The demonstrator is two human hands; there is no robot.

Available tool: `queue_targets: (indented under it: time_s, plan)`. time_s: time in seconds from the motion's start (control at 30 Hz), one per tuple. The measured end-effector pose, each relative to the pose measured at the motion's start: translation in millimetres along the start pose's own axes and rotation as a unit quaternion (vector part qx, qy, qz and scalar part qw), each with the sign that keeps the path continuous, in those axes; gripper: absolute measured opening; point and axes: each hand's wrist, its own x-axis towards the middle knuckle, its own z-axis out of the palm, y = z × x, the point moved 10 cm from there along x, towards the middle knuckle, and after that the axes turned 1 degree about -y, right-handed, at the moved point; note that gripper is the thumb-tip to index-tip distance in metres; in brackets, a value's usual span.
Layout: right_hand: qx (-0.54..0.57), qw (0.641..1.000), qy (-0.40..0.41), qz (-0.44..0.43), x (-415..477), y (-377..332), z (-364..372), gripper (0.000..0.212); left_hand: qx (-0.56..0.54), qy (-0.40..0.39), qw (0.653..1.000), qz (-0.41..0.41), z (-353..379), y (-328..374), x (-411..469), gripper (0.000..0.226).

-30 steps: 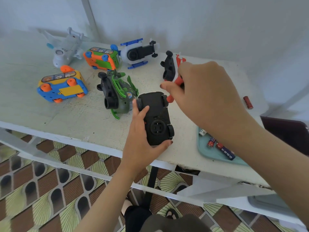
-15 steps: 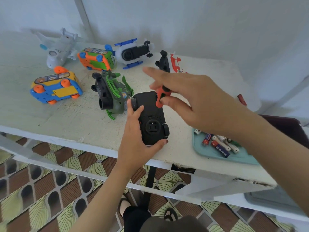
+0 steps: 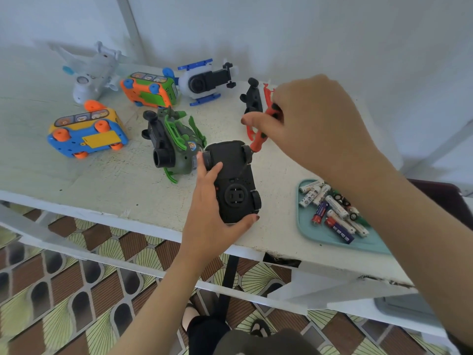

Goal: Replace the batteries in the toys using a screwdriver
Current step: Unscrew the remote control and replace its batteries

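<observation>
Your left hand grips the black toy car, which lies upside down near the front edge of the white table, wheels up. Your right hand pinches the orange screwdriver at the far right corner of the car, and its thin metal end points down at the car's bottom. A blue-green tray of batteries sits to the right of the car, and a green toy lies just to its left.
</observation>
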Motion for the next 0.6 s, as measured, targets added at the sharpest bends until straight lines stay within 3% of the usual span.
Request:
queue_targets:
  time_s: [0.23, 0.3, 0.4, 0.5, 0.6]
  plan:
    - [-0.067, 0.998, 0.003, 0.018, -7.0, 12.4, 5.9, 0.052, 0.001, 0.000, 1.000, 0.004, -0.5, 0.5, -0.6, 0.105]
    - [0.028, 0.999, -0.017, 0.002, -11.8, 14.4, 19.7, 0.043, -0.002, -0.001, 1.000, 0.001, -0.4, 0.2, -0.5, 0.105]
    - [0.188, 0.979, -0.030, -0.078, -19.1, 1.6, 21.3, 0.053, -0.005, -0.001, 1.000, 0.002, -0.4, 0.2, -0.1, 0.105]
    - [0.222, 0.958, 0.014, -0.182, -28.7, -15.0, 9.9, 0.045, -0.005, -0.001, 1.000, 0.002, -0.1, -0.8, -0.2, 0.105]
    - [0.282, 0.943, 0.000, -0.178, -29.1, -19.0, 9.2, 0.033, -0.001, -0.001, 1.000, 0.000, 0.6, -1.6, 0.7, 0.105]
